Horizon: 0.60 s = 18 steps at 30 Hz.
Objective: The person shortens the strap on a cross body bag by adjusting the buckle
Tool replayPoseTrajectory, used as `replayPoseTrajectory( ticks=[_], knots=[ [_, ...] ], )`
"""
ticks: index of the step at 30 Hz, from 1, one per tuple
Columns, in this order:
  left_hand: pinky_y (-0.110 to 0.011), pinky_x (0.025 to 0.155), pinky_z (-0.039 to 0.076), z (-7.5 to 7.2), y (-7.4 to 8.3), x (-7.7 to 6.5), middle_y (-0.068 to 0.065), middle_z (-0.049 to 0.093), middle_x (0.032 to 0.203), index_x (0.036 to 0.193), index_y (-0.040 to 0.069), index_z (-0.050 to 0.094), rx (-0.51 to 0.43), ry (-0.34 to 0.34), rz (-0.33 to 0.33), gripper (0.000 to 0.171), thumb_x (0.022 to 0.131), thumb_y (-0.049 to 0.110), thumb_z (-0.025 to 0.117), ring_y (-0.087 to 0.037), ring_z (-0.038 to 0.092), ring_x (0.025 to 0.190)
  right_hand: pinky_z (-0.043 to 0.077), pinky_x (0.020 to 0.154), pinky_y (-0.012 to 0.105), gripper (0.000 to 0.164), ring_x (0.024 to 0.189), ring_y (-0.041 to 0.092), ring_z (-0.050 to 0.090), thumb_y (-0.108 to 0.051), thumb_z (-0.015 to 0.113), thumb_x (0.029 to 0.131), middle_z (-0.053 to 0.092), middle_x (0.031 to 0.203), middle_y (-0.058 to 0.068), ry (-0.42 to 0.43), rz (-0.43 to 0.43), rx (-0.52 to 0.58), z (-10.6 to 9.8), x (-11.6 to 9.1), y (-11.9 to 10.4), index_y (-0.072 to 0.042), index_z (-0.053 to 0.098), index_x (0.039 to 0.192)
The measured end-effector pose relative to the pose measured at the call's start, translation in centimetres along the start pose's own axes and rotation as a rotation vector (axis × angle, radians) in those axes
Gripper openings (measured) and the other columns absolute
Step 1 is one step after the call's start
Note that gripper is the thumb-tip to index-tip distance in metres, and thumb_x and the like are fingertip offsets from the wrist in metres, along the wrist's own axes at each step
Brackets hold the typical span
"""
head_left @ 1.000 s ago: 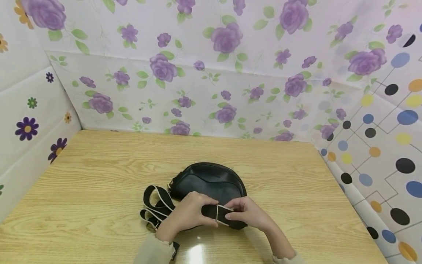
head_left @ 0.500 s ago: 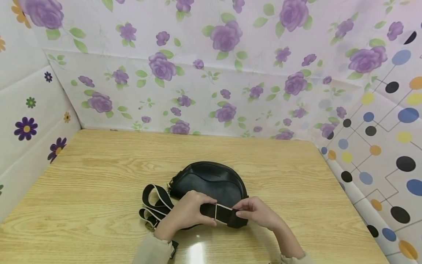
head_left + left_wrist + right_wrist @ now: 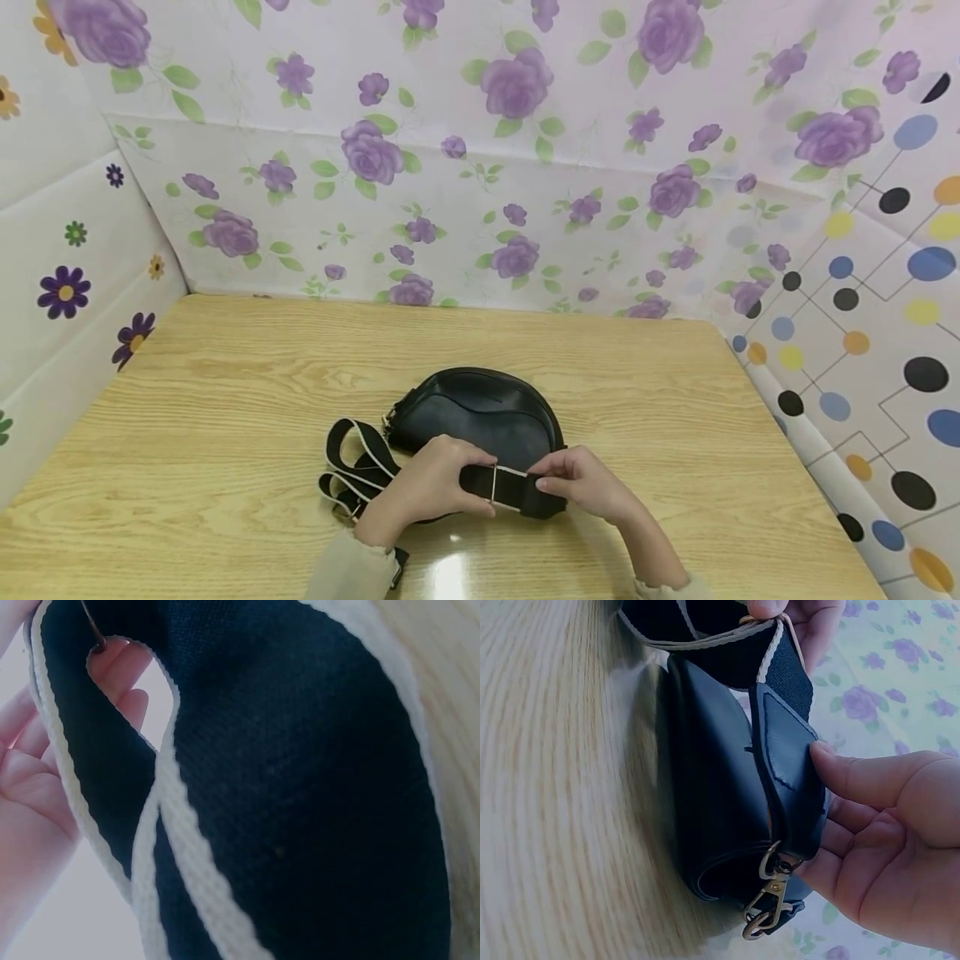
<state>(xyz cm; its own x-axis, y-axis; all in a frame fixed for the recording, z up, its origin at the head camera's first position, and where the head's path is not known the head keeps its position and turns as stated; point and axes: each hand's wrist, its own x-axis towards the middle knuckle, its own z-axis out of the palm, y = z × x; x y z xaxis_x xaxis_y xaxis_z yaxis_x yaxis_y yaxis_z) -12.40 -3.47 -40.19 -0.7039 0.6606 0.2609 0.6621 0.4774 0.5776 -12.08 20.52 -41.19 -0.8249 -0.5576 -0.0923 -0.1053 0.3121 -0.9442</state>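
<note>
A black half-moon shoulder bag (image 3: pixel 487 421) lies on the table. In front of it my left hand (image 3: pixel 431 482) grips its black strap with white edges, fingers and thumb at the thin metal slider (image 3: pixel 493 483). My right hand (image 3: pixel 588 485) pinches the strap's leather end tab (image 3: pixel 789 761) at the bag's right end. Below that tab, in the right wrist view, a gold swivel clasp (image 3: pixel 776 889) hooks onto a ring at the bag's end. Close up in the left wrist view, the strap webbing (image 3: pixel 300 787) curves in a loop and partly covers my left hand.
More strap (image 3: pixel 381 457) lies in loose loops left of the bag. A small dark piece with metal (image 3: pixel 400 567) shows beside the left sleeve. The wooden table (image 3: pixel 225 400) meets a flowered sheet (image 3: pixel 450 200) at the back and a dotted one (image 3: pixel 847 400) on the right.
My right hand has slid a little to the right along the strap, from near the slider onto the leather tab. The left hand and the bag have stayed nearly in place.
</note>
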Motion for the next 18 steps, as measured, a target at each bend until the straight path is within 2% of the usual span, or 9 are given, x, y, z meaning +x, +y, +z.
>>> replayPoseTrajectory(
  ticks=[11,18],
  knots=[
    [-0.026,0.08,0.045,0.07,0.22,0.07,0.001,0.066,0.094,0.099,0.006,0.068,-0.008,-0.017,0.0,0.047,0.062,0.032,0.08,-0.009,0.058,0.088,0.048,0.065,0.022,0.016,0.074,0.008,0.058,0.002,0.057,0.084,0.064,0.085,0.017,0.007,-0.016,0.003,0.49,0.2,0.08,0.013,0.062,0.095],
    [-0.025,0.079,0.045,0.12,0.18,0.01,0.002,0.066,0.091,0.097,0.006,0.069,0.01,-0.017,0.003,0.044,0.061,0.031,0.081,-0.009,0.059,0.086,0.047,0.063,0.02,0.017,0.073,0.008,0.057,0.007,0.055,0.084,0.061,0.083,0.014,0.002,-0.032,0.091,0.81,0.36,0.31,0.016,0.054,0.098]
  ],
)
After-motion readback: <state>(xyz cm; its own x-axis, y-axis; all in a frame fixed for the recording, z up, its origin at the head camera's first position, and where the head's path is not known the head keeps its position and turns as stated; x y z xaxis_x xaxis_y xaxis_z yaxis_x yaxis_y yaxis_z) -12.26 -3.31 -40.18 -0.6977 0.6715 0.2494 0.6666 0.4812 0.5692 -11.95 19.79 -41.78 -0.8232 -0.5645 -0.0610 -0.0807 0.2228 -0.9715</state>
